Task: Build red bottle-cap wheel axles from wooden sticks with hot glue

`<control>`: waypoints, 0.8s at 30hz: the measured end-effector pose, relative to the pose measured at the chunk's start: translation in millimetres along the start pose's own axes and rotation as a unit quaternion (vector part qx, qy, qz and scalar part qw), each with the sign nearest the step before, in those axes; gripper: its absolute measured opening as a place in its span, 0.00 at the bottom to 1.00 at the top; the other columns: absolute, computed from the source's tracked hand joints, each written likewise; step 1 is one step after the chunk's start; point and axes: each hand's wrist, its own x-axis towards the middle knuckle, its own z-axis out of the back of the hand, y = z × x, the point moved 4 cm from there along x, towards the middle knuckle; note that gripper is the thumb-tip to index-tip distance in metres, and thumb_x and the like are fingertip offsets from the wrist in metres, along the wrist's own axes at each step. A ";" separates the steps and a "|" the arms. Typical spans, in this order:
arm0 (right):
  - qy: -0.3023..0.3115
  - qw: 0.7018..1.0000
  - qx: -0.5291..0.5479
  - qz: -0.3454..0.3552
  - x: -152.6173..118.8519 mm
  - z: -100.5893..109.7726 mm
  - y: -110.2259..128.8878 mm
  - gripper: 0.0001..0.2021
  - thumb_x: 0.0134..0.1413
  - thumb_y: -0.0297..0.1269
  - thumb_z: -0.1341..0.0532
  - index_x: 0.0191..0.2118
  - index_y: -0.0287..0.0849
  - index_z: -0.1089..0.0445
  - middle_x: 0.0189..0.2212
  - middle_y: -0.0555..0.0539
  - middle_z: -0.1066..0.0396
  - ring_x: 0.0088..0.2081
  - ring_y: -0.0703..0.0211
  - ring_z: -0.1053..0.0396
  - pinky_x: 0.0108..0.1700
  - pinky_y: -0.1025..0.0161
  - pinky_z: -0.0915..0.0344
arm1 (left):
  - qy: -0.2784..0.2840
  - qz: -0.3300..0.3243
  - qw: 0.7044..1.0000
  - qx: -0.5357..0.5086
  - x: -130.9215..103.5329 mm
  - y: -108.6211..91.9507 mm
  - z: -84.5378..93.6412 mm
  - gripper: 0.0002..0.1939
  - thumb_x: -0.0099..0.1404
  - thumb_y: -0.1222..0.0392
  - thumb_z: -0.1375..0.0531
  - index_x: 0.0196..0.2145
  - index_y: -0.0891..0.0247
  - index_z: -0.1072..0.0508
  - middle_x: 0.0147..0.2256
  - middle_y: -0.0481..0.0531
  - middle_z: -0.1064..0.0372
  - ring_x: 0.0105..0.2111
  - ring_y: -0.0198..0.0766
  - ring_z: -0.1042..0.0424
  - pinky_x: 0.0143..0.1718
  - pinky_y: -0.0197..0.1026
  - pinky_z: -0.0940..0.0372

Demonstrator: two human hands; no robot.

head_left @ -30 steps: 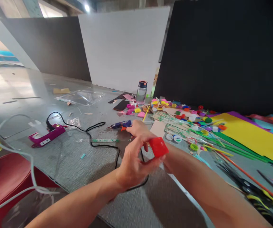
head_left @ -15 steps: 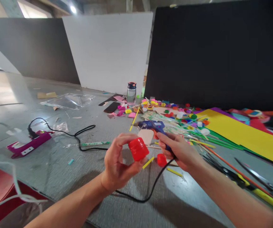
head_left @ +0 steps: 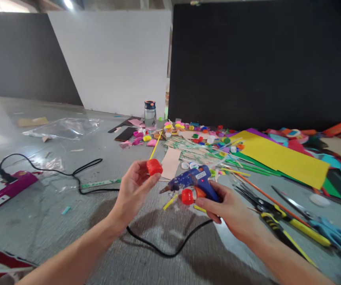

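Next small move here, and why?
Probably bring the red piece in the left grip closer to the nozzle of the blue glue gun. The right grip already holds the gun with its nozzle pointing toward the left grip's side, and a gap shows between nozzle and piece.

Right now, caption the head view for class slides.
Left hand holding a red plastic cap, right hand a hot glue gun.
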 end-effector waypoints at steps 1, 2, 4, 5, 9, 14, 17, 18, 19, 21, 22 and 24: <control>0.005 1.000 -0.002 -0.001 -1.6 -0.6 -0.5 0.22 0.46 0.52 0.25 0.32 0.43 0.35 0.19 0.58 0.41 0.17 0.69 0.46 0.19 0.67 0.53 | 0.002 0.005 1.000 -0.001 -0.9 1.1 -1.3 0.16 0.60 0.57 0.29 0.42 0.63 0.26 0.39 0.54 0.22 0.39 0.40 0.23 0.41 0.41 0.28; 0.010 1.000 -0.005 -0.003 -3.2 -1.0 -0.8 0.22 0.46 0.52 0.26 0.32 0.44 0.35 0.19 0.57 0.40 0.16 0.69 0.44 0.19 0.67 0.53 | 0.000 0.007 1.000 -0.003 -1.1 1.7 -1.6 0.16 0.60 0.57 0.29 0.42 0.63 0.26 0.39 0.54 0.22 0.39 0.39 0.23 0.42 0.41 0.28; 0.013 1.000 -0.013 -0.004 -6.5 -1.3 -0.4 0.21 0.48 0.51 0.26 0.31 0.44 0.36 0.19 0.57 0.38 0.15 0.68 0.43 0.18 0.67 0.53 | -0.011 0.006 1.000 -0.008 0.0 1.7 0.0 0.15 0.60 0.58 0.29 0.42 0.62 0.27 0.39 0.52 0.23 0.39 0.36 0.24 0.42 0.39 0.29; 0.010 1.000 -0.016 -0.001 -8.1 -1.1 0.4 0.20 0.49 0.50 0.27 0.31 0.44 0.36 0.19 0.57 0.39 0.15 0.69 0.44 0.19 0.67 0.54 | -0.018 0.004 1.000 -0.010 1.1 1.4 1.7 0.15 0.61 0.58 0.29 0.42 0.62 0.27 0.39 0.51 0.23 0.38 0.36 0.24 0.42 0.39 0.29; -0.015 0.999 -0.033 0.031 -14.5 0.7 7.1 0.14 0.56 0.47 0.30 0.34 0.45 0.31 0.19 0.58 0.43 0.20 0.68 0.48 0.22 0.66 0.54 | -0.071 -0.031 0.997 -0.018 6.3 -3.9 12.8 0.13 0.62 0.58 0.30 0.43 0.60 0.26 0.41 0.51 0.23 0.39 0.35 0.26 0.39 0.37 0.31; -0.002 0.994 -0.051 0.097 -20.8 0.0 12.7 0.16 0.64 0.49 0.35 0.30 0.45 0.33 0.21 0.55 0.41 0.25 0.64 0.47 0.26 0.63 0.50 | -0.108 -0.094 0.990 -0.016 5.2 -15.4 19.9 0.12 0.64 0.59 0.31 0.44 0.58 0.25 0.42 0.51 0.22 0.41 0.38 0.25 0.39 0.40 0.31; 0.031 0.995 -0.014 0.091 -20.5 -1.3 8.4 0.19 0.67 0.52 0.38 0.30 0.43 0.33 0.24 0.53 0.40 0.26 0.63 0.44 0.28 0.63 0.48 | -0.101 -0.137 0.985 -0.012 1.7 -22.5 18.2 0.13 0.63 0.62 0.30 0.45 0.58 0.26 0.42 0.51 0.21 0.41 0.40 0.24 0.41 0.41 0.30; 0.044 0.995 0.002 0.088 -20.0 -1.8 6.8 0.19 0.67 0.52 0.38 0.31 0.43 0.32 0.24 0.53 0.40 0.27 0.63 0.44 0.28 0.63 0.48 | -0.100 -0.152 0.983 -0.012 0.9 -24.9 17.7 0.14 0.62 0.63 0.30 0.45 0.58 0.26 0.42 0.51 0.21 0.41 0.40 0.23 0.40 0.41 0.30; 0.056 0.995 0.016 0.083 -19.3 -2.4 5.3 0.19 0.68 0.52 0.39 0.32 0.43 0.31 0.24 0.52 0.39 0.27 0.64 0.44 0.28 0.63 0.48 | -0.101 -0.166 0.981 -0.013 0.3 -27.2 17.6 0.14 0.62 0.63 0.30 0.45 0.58 0.26 0.41 0.51 0.21 0.40 0.40 0.23 0.40 0.41 0.30; 0.078 0.993 0.051 0.072 -18.2 -3.7 2.6 0.17 0.68 0.51 0.38 0.34 0.43 0.30 0.24 0.52 0.38 0.26 0.64 0.43 0.27 0.64 0.47 | -0.113 -0.195 0.974 -0.018 -0.4 -32.2 19.1 0.15 0.61 0.64 0.29 0.45 0.58 0.25 0.41 0.51 0.21 0.39 0.39 0.23 0.39 0.41 0.29; 0.092 0.992 0.068 0.060 -18.0 -4.6 1.0 0.16 0.67 0.51 0.37 0.35 0.44 0.30 0.23 0.52 0.37 0.25 0.64 0.42 0.26 0.64 0.46 | -0.120 -0.209 0.970 -0.020 -0.6 -34.7 20.1 0.15 0.61 0.64 0.29 0.45 0.58 0.25 0.41 0.51 0.21 0.39 0.38 0.22 0.40 0.41 0.29; 0.122 0.987 0.096 0.028 -18.6 -6.4 -2.5 0.14 0.66 0.51 0.36 0.40 0.45 0.29 0.23 0.52 0.34 0.24 0.64 0.40 0.23 0.66 0.48 | -0.131 -0.240 0.962 -0.018 -1.5 -39.9 22.2 0.16 0.60 0.64 0.29 0.46 0.57 0.25 0.41 0.49 0.21 0.39 0.38 0.22 0.41 0.43 0.28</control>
